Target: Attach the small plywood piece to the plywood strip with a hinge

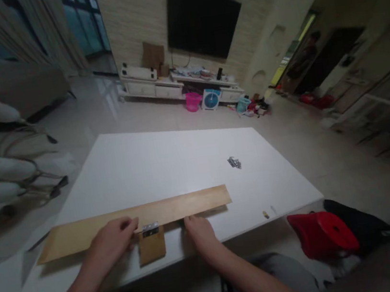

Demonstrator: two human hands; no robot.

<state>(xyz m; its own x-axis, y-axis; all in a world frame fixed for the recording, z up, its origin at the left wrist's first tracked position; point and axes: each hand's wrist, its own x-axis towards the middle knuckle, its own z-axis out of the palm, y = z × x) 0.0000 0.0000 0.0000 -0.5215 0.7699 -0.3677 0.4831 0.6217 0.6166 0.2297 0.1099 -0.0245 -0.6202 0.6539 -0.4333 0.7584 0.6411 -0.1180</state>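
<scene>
Fingers: both sets look pinched on the wood from where I'm standing. The left hand point(115, 237) has thumb and fingertips closed on the long board point(185, 205) just left of the hinge; the right hand point(202, 237) is curled onto the same edge further right, though its underside grip is hidden.

Board: lying lengthwise along the near edge of the table point(168, 164), its own near edge seemingly lifted a bit, judging by the shadow underneath. It runs out past the fingers on both sides.

Hinge: one metal hinge, I reckon point(150, 229), between the two hands, right where the board meets the small wooden block point(152, 249). Block sticks out toward the table's near edge.

Progress: partway, I'd guess. One hinge is in position at the join, but can't tell if it's actually fastened; too blurry for screws.

Spare metal: a little pile of metal pieces point(234, 163) towards the table's right edge, not attached to anything, so that bit looks undone.

Near right corner: a small brassy bit point(265, 214), well apart from the fingers.
</scene>
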